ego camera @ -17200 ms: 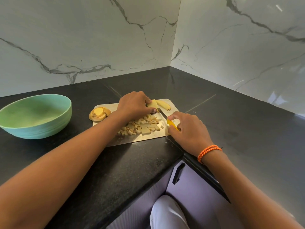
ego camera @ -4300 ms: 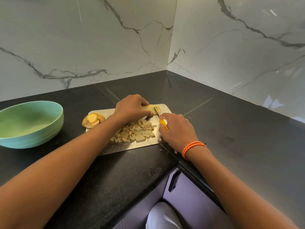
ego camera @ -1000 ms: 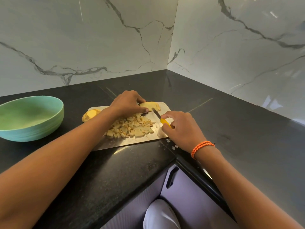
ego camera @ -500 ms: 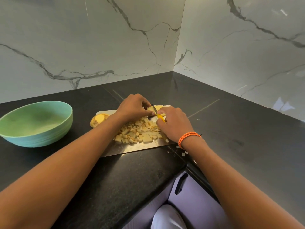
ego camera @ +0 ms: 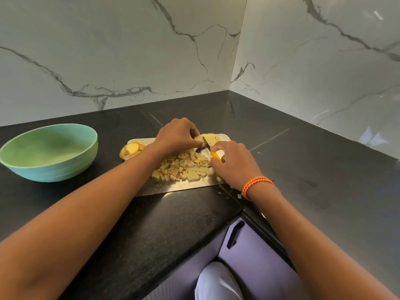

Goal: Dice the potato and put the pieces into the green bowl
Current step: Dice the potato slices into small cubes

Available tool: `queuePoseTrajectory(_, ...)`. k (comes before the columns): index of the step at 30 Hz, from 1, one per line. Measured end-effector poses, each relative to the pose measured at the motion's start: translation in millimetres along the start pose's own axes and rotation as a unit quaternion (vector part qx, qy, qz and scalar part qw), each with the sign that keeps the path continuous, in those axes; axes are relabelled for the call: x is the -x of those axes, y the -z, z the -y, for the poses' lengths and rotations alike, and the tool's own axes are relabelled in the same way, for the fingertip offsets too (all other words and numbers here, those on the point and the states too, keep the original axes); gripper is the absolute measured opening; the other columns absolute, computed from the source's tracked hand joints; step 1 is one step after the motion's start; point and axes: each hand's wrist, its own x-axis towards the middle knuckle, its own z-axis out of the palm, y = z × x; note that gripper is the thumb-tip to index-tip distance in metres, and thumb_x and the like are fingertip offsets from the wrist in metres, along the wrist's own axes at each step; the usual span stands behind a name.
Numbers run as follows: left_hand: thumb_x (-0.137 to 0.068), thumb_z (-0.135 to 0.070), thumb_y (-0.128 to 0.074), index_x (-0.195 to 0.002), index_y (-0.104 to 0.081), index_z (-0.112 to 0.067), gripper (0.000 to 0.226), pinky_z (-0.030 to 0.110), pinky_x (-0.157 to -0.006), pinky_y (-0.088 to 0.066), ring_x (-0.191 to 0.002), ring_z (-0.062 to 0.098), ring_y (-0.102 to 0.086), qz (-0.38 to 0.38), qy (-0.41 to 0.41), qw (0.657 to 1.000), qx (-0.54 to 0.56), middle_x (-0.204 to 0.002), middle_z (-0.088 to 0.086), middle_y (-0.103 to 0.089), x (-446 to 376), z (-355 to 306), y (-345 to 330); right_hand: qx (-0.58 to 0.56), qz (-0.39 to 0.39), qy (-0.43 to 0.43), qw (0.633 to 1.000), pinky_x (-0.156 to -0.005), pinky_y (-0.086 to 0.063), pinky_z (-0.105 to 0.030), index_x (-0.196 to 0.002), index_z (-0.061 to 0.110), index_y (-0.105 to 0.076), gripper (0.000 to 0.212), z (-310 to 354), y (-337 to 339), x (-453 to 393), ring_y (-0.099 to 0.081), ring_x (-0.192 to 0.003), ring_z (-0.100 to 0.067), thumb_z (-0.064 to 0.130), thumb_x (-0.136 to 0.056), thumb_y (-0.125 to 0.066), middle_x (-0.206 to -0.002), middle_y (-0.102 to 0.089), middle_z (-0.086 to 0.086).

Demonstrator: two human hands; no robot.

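Observation:
A pale cutting board [ego camera: 186, 187] lies on the black counter. A heap of diced potato [ego camera: 184, 166] covers its middle. At the board's far edge lies a yellow potato piece [ego camera: 211, 137], and my left hand [ego camera: 177, 135] holds it down with curled fingers. My right hand [ego camera: 236, 163] grips the yellow-handled knife [ego camera: 215, 155], whose dark blade [ego camera: 206, 142] rests against that piece. Potato end slices [ego camera: 131, 150] sit at the board's left end. The green bowl [ego camera: 48, 151] stands at the far left, and I see nothing in it.
Marble walls meet in a corner behind the black counter [ego camera: 303, 169]. The counter's front edge turns an inner corner near my right wrist, with a lilac cabinet door and dark handle [ego camera: 234, 234] below. A few potato crumbs [ego camera: 238, 195] lie at that edge.
Over the last second my right hand moved the knife up the board to the potato piece by my left fingers. The diced heap has grown since the oldest frame.

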Motion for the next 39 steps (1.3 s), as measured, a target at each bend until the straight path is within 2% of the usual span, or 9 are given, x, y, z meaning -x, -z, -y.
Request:
queuePoseTrajectory(4,-0.083,-0.054,-0.084,-0.108,-0.081,-0.025,0.038,0.032,-0.077,-0.062,-0.085,0.009,-0.067,0.002,0.004,1.000,-0.001,-0.098,-0.011,-0.074,0,0,0,0.003,-0.001,0.000,1.000,-0.083,-0.057,-0.042,-0.127,0.031,-0.066,0.035,-5,10,21,-0.065,-0.088,-0.023,0.036,-0.093,-0.061,-0.104,-0.069,-0.005)
queuePoseTrajectory(6,-0.083,-0.055,-0.084,-0.109,-0.081,-0.025,0.039,0.030,-0.075,-0.061,-0.085,0.009,-0.067,0.003,0.004,1.000,0.000,-0.099,-0.010,-0.075,0,0,0,0.011,0.000,0.005,1.000,-0.073,-0.055,-0.036,-0.128,0.029,-0.065,0.034,-6,12,31,-0.063,-0.079,-0.018,0.036,-0.095,-0.060,-0.091,-0.067,0.000)
queuePoseTrajectory(8,-0.083,-0.055,-0.084,-0.109,-0.081,-0.025,0.040,0.026,-0.072,-0.059,-0.085,0.009,-0.067,0.002,0.002,1.000,0.000,-0.100,-0.010,-0.075,0,0,-1,0.019,-0.002,0.009,1.000,-0.058,-0.042,-0.028,-0.128,0.027,-0.065,0.032,-7,13,37,-0.054,-0.063,-0.011,0.034,-0.096,-0.059,-0.072,-0.056,0.008)
queuePoseTrajectory(10,-0.083,-0.055,-0.084,-0.110,-0.081,-0.024,0.040,0.025,-0.071,-0.058,-0.084,0.008,-0.067,0.003,0.002,1.000,0.002,-0.100,-0.010,-0.075,-1,0,-1,0.027,-0.007,0.010,1.000,-0.054,-0.033,-0.025,-0.128,0.027,-0.064,0.032,-8,14,40,-0.049,-0.059,-0.009,0.033,-0.097,-0.059,-0.067,-0.050,0.010)
queuePoseTrajectory(16,-0.083,-0.053,-0.085,-0.113,-0.082,-0.024,0.042,0.028,-0.075,-0.060,-0.086,0.009,-0.068,0.009,-0.007,1.000,0.003,-0.105,-0.008,-0.077,-2,1,1,0.006,-0.015,0.019,1.000,-0.063,-0.047,-0.031,-0.127,0.029,-0.064,0.033,-6,16,33,-0.043,-0.056,-0.008,0.037,-0.096,-0.058,-0.066,-0.049,0.008)
queuePoseTrajectory(21,-0.082,-0.043,-0.089,-0.122,-0.078,-0.016,0.050,0.033,-0.084,-0.063,-0.090,0.011,-0.071,0.020,-0.009,0.999,0.041,-0.116,0.000,-0.078,-4,11,13,-0.006,-0.052,0.007,0.999,-0.065,-0.044,-0.030,-0.127,0.030,-0.064,0.036,-4,5,11,-0.041,-0.060,-0.017,0.039,-0.093,-0.055,-0.071,-0.049,0.002)
queuePoseTrajectory(27,-0.082,-0.040,-0.089,-0.107,-0.084,-0.023,0.030,0.037,-0.082,-0.065,-0.082,0.007,-0.072,0.013,0.002,0.998,0.055,-0.094,-0.009,-0.079,0,16,16,0.000,-0.052,0.005,0.999,-0.070,-0.051,-0.032,-0.127,0.029,-0.065,0.033,6,-6,-9,-0.056,-0.075,-0.018,0.037,-0.095,-0.059,-0.086,-0.063,0.003)
queuePoseTrajectory(36,-0.084,-0.044,-0.087,-0.105,-0.085,-0.025,0.029,0.032,-0.077,-0.063,-0.082,0.008,-0.071,0.009,0.003,1.000,0.028,-0.093,-0.011,-0.078,-3,15,14,0.046,-0.051,0.005,0.998,-0.083,-0.050,-0.038,-0.132,0.026,-0.063,0.036,13,-19,-19,-0.062,-0.103,-0.027,0.035,-0.098,-0.055,-0.120,-0.066,-0.008)
queuePoseTrajectory(39,-0.082,-0.052,-0.086,-0.103,-0.085,-0.027,0.033,0.033,-0.076,-0.063,-0.081,0.007,-0.070,0.005,-0.001,1.000,0.010,-0.093,-0.012,-0.077,-3,14,10,0.047,-0.040,0.000,0.998,-0.081,-0.047,-0.038,-0.127,0.026,-0.065,0.033,16,-18,-24,-0.061,-0.104,-0.028,0.033,-0.096,-0.058,-0.120,-0.064,-0.007)
